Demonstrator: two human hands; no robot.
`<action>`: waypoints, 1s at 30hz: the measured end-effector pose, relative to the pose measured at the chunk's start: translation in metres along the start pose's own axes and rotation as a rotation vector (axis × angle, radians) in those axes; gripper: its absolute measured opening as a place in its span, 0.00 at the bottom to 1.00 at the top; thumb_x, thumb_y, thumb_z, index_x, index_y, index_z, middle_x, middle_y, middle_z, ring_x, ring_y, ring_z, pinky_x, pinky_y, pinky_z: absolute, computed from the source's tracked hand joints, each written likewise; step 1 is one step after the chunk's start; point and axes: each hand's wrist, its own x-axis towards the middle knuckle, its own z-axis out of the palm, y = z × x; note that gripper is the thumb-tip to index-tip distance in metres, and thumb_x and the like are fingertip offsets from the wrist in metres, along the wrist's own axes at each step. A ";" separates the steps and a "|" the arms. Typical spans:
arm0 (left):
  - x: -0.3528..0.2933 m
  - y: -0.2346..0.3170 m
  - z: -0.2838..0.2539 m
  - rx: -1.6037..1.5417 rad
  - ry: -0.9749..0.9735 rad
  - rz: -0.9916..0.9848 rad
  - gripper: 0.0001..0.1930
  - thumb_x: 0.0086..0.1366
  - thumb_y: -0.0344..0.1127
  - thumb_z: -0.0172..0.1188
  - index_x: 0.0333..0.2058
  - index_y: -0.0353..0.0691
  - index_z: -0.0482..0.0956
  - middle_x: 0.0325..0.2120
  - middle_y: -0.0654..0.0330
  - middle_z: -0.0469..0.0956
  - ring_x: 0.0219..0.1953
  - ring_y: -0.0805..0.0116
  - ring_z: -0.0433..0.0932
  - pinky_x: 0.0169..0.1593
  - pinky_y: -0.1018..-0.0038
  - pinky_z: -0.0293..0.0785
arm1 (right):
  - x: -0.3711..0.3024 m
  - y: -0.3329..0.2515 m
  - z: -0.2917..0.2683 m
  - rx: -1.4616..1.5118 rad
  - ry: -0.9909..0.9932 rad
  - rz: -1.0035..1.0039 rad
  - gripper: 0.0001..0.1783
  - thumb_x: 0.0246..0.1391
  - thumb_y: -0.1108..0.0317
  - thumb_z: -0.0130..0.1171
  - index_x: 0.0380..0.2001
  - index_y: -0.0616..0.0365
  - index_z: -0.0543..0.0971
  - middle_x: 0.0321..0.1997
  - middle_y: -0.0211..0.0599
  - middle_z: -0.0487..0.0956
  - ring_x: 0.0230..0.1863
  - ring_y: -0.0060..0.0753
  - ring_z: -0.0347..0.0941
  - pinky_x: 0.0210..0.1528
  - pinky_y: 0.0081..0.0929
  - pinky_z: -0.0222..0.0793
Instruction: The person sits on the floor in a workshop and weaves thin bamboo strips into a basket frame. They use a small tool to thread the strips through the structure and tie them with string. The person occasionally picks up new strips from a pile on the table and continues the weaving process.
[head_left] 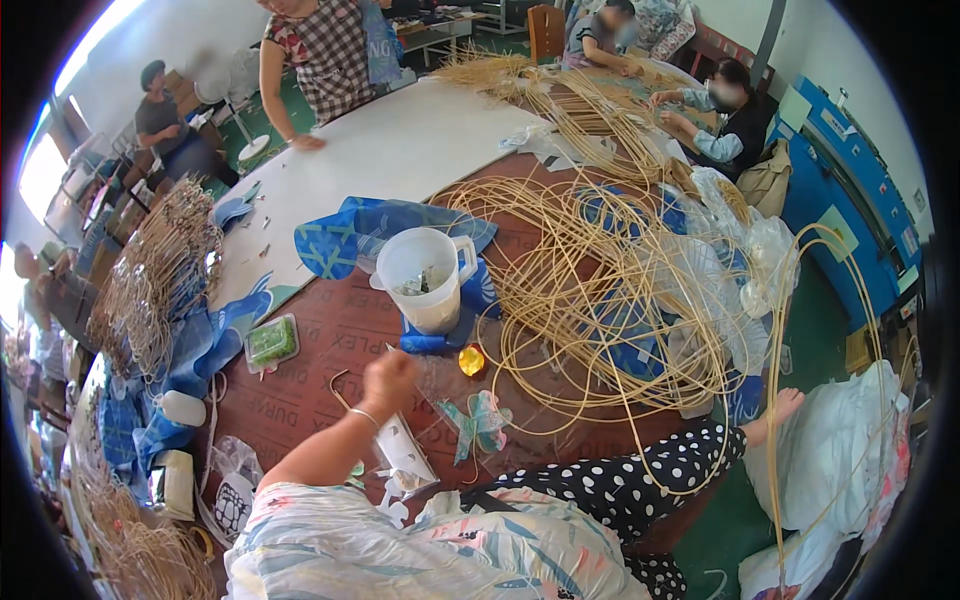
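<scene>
Near the clear plastic jug [428, 277], the left hand [388, 378] is curled shut around a thin cane strip [338, 388], the right hand [783, 405] looks open by the loose cane pile [600, 290], nothing woven yet.

Left hand [388, 380] raised forward on a bare forearm, fingers curled into a loose fist, thin bangle at the wrist. Right hand out of sight

Green rectangular packet [271, 341] on table's [330, 330] left.
</scene>
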 end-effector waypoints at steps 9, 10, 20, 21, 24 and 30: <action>0.156 -0.057 -0.033 0.418 0.145 0.069 0.22 0.49 0.31 0.54 0.46 0.44 0.63 0.43 0.48 0.66 0.40 0.49 0.71 0.41 0.62 0.69 | -0.004 -0.002 0.026 0.017 -0.053 0.109 0.07 0.44 0.69 0.52 0.24 0.61 0.69 0.16 0.33 0.63 0.18 0.30 0.58 0.18 0.24 0.54; 0.171 -0.050 -0.030 0.454 0.104 0.077 0.24 0.49 0.31 0.54 0.48 0.44 0.62 0.45 0.48 0.65 0.40 0.49 0.71 0.41 0.63 0.69 | -0.009 -0.002 0.032 -0.030 -0.021 0.078 0.07 0.44 0.69 0.51 0.24 0.61 0.69 0.16 0.33 0.63 0.18 0.30 0.58 0.18 0.24 0.55; 0.230 -0.062 0.012 0.686 -0.400 0.087 0.19 0.53 0.30 0.49 0.45 0.43 0.64 0.43 0.48 0.68 0.41 0.51 0.73 0.42 0.64 0.70 | -0.013 -0.002 0.034 -0.025 -0.166 0.134 0.05 0.44 0.71 0.50 0.27 0.60 0.71 0.20 0.32 0.69 0.20 0.29 0.63 0.21 0.26 0.58; 0.228 -0.065 0.014 0.713 -0.433 0.067 0.16 0.53 0.30 0.49 0.43 0.42 0.67 0.41 0.48 0.71 0.41 0.51 0.73 0.41 0.64 0.70 | -0.015 -0.002 0.038 0.013 -0.192 0.181 0.05 0.44 0.71 0.50 0.26 0.59 0.71 0.21 0.32 0.69 0.21 0.29 0.63 0.21 0.26 0.59; 0.221 -0.094 0.011 0.744 -0.470 0.070 0.09 0.53 0.31 0.48 0.33 0.40 0.73 0.32 0.51 0.75 0.39 0.52 0.74 0.40 0.64 0.71 | -0.021 0.014 0.058 -0.129 0.098 -0.058 0.05 0.43 0.71 0.50 0.26 0.60 0.71 0.20 0.32 0.69 0.20 0.27 0.63 0.20 0.25 0.58; 0.197 -0.115 -0.010 0.811 -0.236 0.170 0.08 0.55 0.32 0.45 0.28 0.41 0.74 0.28 0.53 0.75 0.33 0.55 0.76 0.37 0.64 0.72 | -0.024 0.012 0.068 -0.034 -0.214 0.163 0.04 0.41 0.74 0.50 0.24 0.62 0.69 0.17 0.32 0.68 0.19 0.24 0.62 0.19 0.19 0.59</action>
